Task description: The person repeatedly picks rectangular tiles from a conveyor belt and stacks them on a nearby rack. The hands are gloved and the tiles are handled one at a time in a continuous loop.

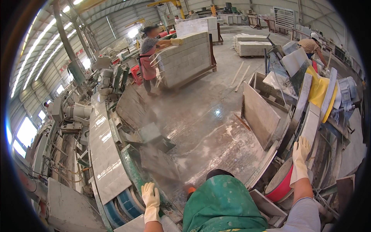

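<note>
My left hand (pixel 150 198), in a cream rubber glove, has its fingers stretched out beside the green side rail (pixel 133 170) of the left conveyor. Whether it touches the rail I cannot tell. Wet, pale stone slabs (pixel 106 150) lie in a row along that conveyor, and its blue belt (pixel 125 207) shows at the near end. Over on the right, my right hand (pixel 300 157), gloved alike, lies with fingers extended at the near end of a pale stone strip (pixel 310 125). Below it is a roller with a red rim (pixel 281 183). Neither hand grips anything.
A yellow cover (pixel 317 87) and a motor (pixel 346 91) stand over the right line. Boards (pixel 259 116) lean beside the wet floor (pixel 208 116). Farther off, a person in a red apron (pixel 147 65) touches a stone stack (pixel 183 58); another person (pixel 309 45) bends at the right.
</note>
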Demonstrator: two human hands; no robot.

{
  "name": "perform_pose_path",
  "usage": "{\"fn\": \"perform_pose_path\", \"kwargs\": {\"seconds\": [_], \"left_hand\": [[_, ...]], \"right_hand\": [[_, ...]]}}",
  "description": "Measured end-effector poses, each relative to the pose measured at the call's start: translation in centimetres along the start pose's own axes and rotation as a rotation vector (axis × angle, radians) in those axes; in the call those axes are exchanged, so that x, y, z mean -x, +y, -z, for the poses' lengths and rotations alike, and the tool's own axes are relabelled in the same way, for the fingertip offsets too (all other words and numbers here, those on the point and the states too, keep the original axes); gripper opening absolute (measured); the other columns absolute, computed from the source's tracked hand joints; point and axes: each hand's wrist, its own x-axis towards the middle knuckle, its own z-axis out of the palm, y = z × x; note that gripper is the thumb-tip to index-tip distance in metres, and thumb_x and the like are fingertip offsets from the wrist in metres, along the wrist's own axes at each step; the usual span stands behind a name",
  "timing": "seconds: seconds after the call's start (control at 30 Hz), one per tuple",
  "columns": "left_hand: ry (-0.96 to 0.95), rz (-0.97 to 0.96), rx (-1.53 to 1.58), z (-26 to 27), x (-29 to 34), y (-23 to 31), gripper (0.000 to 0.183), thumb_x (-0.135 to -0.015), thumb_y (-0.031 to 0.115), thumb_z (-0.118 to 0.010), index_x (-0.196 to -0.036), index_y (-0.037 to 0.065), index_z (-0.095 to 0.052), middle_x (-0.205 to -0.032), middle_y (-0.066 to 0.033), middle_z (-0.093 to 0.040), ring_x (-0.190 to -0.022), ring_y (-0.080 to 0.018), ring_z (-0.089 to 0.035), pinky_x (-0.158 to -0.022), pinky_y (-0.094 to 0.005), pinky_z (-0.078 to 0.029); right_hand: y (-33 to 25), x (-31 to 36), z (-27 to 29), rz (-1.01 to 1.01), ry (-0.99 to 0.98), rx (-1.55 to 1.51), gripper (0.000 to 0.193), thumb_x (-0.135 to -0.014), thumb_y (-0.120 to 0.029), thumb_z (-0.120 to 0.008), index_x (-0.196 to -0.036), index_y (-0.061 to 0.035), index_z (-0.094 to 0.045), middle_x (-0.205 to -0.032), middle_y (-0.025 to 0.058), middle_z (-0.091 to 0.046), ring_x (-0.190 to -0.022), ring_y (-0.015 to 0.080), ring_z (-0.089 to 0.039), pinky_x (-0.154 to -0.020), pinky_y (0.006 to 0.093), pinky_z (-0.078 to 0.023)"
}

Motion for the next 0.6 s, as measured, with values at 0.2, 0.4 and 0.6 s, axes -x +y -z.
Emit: {"fn": "perform_pose_path", "kwargs": {"seconds": [0.2,0.4,0.6], "left_hand": [[-0.013,0.025,0.003,0.3,-0.1,0.3,0.026,-0.087,0.01,-0.066,-0.111,0.0,-0.069,-0.119,-0.0206,-0.069,-0.119,-0.0403,-0.06,-0.113,-0.0516,-0.038],[-0.005,0.013,0.006,0.4,-0.2,0.4,0.026,-0.087,0.009,-0.066,-0.11,0.0,-0.069,-0.118,-0.0203,-0.069,-0.117,-0.0406,-0.06,-0.112,-0.052,-0.038],[0.011,0.003,0.015,0.2,-0.1,0.3,0.025,-0.086,0.008,-0.067,-0.11,0.001,-0.069,-0.117,-0.0197,-0.07,-0.117,-0.0408,-0.061,-0.112,-0.0527,-0.039]], "right_hand": [[-0.4,0.7,1.2,0.017,-0.074,-0.029,0.05,-0.099,-0.03,-0.057,-0.143,-0.0059,-0.054,-0.148,0.0221,-0.051,-0.14,0.039,-0.043,-0.12,0.0485,-0.029],[-1.1,1.5,2.3,0.022,-0.062,-0.04,0.051,-0.098,-0.029,-0.059,-0.143,-0.0049,-0.054,-0.147,0.0225,-0.051,-0.139,0.0396,-0.044,-0.12,0.049,-0.029],[-1.3,2.1,2.5,0.015,-0.077,-0.029,0.054,-0.097,-0.031,-0.058,-0.145,-0.0077,-0.052,-0.148,0.0206,-0.051,-0.14,0.0387,-0.043,-0.121,0.0504,-0.027]]}}
